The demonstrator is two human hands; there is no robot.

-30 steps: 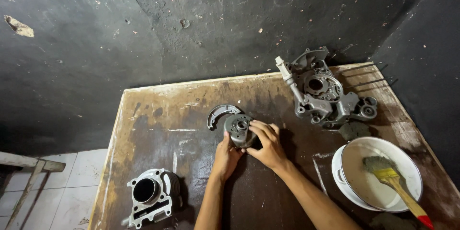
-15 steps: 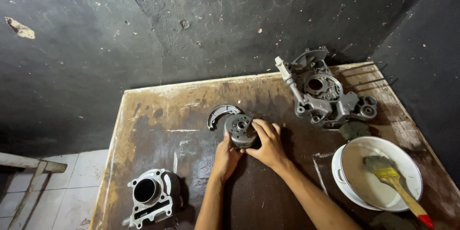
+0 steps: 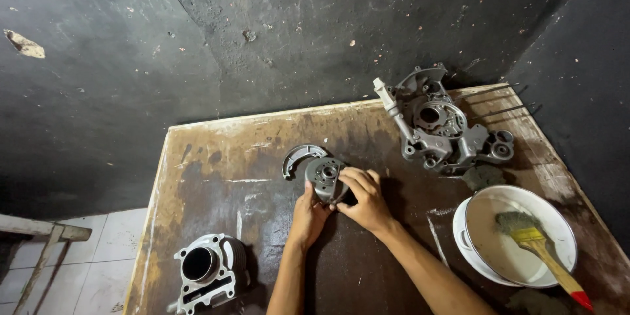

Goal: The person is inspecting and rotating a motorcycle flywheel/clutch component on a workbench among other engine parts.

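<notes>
a worn brown table [image 3: 216, 184] fills the lower part of the head view, pushed into a corner of dark, rough walls. its left edge drops off to a pale tiled floor [image 3: 98, 256], and its far edge meets the wall. the widest bare stretch of board lies left of centre, between the hands and the left edge; the right side is crowded.

near the middle, both hands close on a small round grey metal part [image 3: 325, 179] with a hub hole in its face, held tilted just above the board. the left hand [image 3: 308, 213] has its grip on the part's lower left rim, thumb up against the side. the right hand [image 3: 364, 200] wraps its grip over the part's right side, fingers curled across the top edge.

just beside the part, up and to the left, lies a curved grey half-ring piece [image 3: 298, 157]. a finned cylinder block [image 3: 207, 269] stands near the front left corner — well apart from the hands. a large grey engine casing [image 3: 440, 125] sits at the back right. a white basin [image 3: 515, 236] holds a yellow-ferruled brush [image 3: 535, 243] — close by the right forearm.
</notes>
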